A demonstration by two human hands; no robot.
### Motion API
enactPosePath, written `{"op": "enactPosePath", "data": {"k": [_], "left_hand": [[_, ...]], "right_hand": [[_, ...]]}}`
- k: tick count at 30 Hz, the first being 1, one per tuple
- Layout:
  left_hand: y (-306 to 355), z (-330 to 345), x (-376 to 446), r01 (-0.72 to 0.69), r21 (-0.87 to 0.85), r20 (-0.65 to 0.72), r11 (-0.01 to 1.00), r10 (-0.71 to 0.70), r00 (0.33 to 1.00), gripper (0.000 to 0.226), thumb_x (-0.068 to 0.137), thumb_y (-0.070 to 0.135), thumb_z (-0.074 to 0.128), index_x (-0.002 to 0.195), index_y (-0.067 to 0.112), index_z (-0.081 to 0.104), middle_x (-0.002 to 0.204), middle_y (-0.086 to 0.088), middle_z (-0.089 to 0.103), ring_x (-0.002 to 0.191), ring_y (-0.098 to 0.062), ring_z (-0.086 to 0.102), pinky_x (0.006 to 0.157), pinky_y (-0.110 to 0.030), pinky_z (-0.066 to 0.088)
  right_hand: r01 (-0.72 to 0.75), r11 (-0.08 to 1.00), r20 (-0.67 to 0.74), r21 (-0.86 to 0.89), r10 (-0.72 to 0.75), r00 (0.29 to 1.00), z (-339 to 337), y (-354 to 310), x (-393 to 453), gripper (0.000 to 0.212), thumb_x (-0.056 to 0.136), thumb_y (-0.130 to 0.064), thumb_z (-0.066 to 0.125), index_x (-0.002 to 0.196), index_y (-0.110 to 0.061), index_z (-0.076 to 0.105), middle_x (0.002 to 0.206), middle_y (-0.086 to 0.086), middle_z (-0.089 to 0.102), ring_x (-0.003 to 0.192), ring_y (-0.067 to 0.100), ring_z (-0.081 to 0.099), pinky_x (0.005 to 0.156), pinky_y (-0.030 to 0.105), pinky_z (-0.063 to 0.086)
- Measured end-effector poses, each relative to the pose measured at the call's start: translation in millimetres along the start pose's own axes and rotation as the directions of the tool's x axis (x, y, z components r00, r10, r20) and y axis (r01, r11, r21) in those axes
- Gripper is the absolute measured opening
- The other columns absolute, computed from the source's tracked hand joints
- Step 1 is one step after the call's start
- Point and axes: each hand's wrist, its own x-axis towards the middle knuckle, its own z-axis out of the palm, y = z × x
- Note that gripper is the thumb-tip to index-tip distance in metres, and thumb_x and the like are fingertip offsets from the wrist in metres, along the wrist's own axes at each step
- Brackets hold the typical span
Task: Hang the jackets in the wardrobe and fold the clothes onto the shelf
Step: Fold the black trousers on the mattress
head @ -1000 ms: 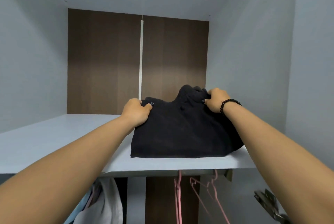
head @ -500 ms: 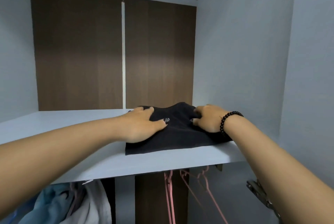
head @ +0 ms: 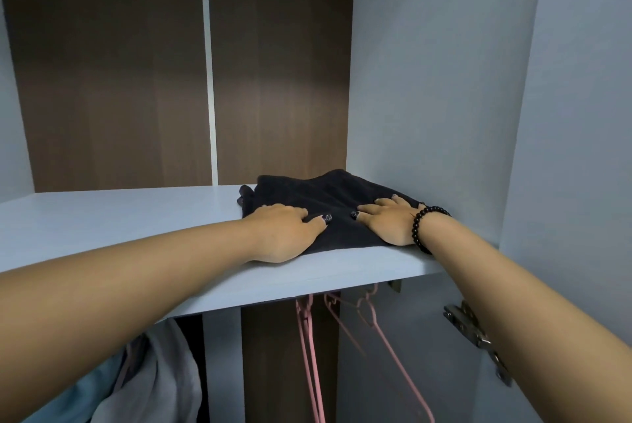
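Note:
A folded black garment lies on the pale shelf at its right end, close to the wardrobe's right wall. My left hand rests flat on the garment's near left part, fingers straight. Flat on its near right part lies my right hand, with a black bead bracelet on the wrist. Both palms press the cloth down.
Below the shelf hang several pink hangers with nothing on them. At the lower left hang a grey garment and a light blue garment. A metal door hinge juts out at the right. The brown back panel closes the compartment.
Both hands have let go of the garment's far edge and drawn back to its near part, now lying flat. The raised bunch of cloth has been flattened. The camera has dropped lower.

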Motion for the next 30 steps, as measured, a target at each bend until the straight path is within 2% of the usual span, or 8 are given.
{"op": "enactPosePath", "data": {"k": [5,10,16,19,21,25,28,30], "left_hand": [[-2,4,7,0.019,-0.077,-0.04,0.997,-0.023,0.999,0.063,0.096,0.061,0.02,0.128,0.02,0.055,0.133,-0.004,0.054,0.121,-0.027,0.048,0.106,-0.042,0.035],[-8,-1,-10,0.007,-0.285,-0.114,0.958,-0.041,0.993,0.058,0.094,0.054,0.042,0.137,0.015,0.043,0.117,0.001,0.056,0.104,-0.018,0.052,0.088,-0.032,0.042],[-9,-10,-48,-0.07,-0.463,-0.226,0.884,-0.042,0.973,0.053,0.093,0.049,0.045,0.126,0.009,0.048,0.071,0.007,0.054,0.063,-0.009,0.049,0.058,-0.029,0.036],[-2,-4,-87,-0.136,-0.441,-0.261,0.887,0.018,0.965,0.051,0.096,0.048,0.04,0.139,0.02,0.04,0.115,0.005,0.059,0.083,-0.003,0.052,0.073,-0.026,0.04],[4,5,-116,-0.196,-0.417,-0.304,0.888,0.067,0.95,0.051,0.098,0.045,0.038,0.144,0.023,0.034,0.144,0.004,0.042,0.102,-0.006,0.051,0.084,-0.026,0.039],[16,29,-163,-0.309,-0.42,-0.355,0.854,0.159,0.921,0.041,0.099,0.037,0.038,0.139,0.028,0.037,0.137,0.006,0.044,0.096,-0.009,0.056,0.078,-0.026,0.043],[26,52,-191,-0.371,-0.431,-0.361,0.823,0.22,0.906,0.037,0.099,0.034,0.038,0.136,0.029,0.042,0.138,0.011,0.043,0.115,-0.008,0.047,0.092,-0.025,0.039],[35,69,-210,-0.396,-0.449,-0.344,0.801,0.254,0.904,0.036,0.099,0.033,0.038,0.134,0.03,0.044,0.133,0.016,0.045,0.111,-0.009,0.048,0.097,-0.028,0.04]], "right_hand": [[-0.046,0.999,-0.017,0.026,0.046,0.999,-4,-3,-11,0.046,0.106,-0.027,0.019,0.152,-0.024,0.015,0.16,-0.001,0.007,0.147,0.028,0.004,0.116,0.048,0.002],[-0.054,0.861,-0.226,0.505,0.193,0.955,-3,-3,-22,0.055,0.098,-0.038,0.043,0.147,-0.018,0.03,0.151,0.006,0.036,0.136,0.024,0.036,0.113,0.038,0.028],[0.067,0.736,-0.384,0.674,0.271,0.883,-4,-31,-78,0.058,0.096,-0.033,0.049,0.146,-0.015,0.026,0.135,0.003,0.052,0.118,0.021,0.052,0.096,0.028,0.042],[0.118,0.723,-0.45,0.68,0.285,0.847,2,-53,-118,0.056,0.096,-0.031,0.05,0.145,-0.018,0.027,0.133,0.002,0.053,0.114,0.017,0.053,0.092,0.024,0.042],[0.126,0.723,-0.478,0.679,0.306,0.823,10,-68,-148,0.055,0.095,-0.028,0.051,0.145,-0.02,0.028,0.133,0.0,0.052,0.106,0.013,0.055,0.085,0.02,0.042],[0.037,0.68,-0.438,0.732,0.428,0.79,36,-98,-207,0.053,0.093,-0.025,0.051,0.142,-0.024,0.03,0.129,-0.003,0.054,0.098,0.014,0.059,0.082,0.027,0.049],[-0.046,0.669,-0.401,0.742,0.498,0.769,62,-114,-250,0.05,0.093,-0.024,0.051,0.14,-0.023,0.033,0.129,-0.002,0.055,0.116,0.015,0.053,0.092,0.028,0.045],[-0.113,0.669,-0.376,0.734,0.539,0.754,80,-121,-281,0.049,0.093,-0.024,0.051,0.139,-0.022,0.035,0.131,-0.004,0.053,0.116,0.012,0.051,0.087,0.021,0.041]]}}
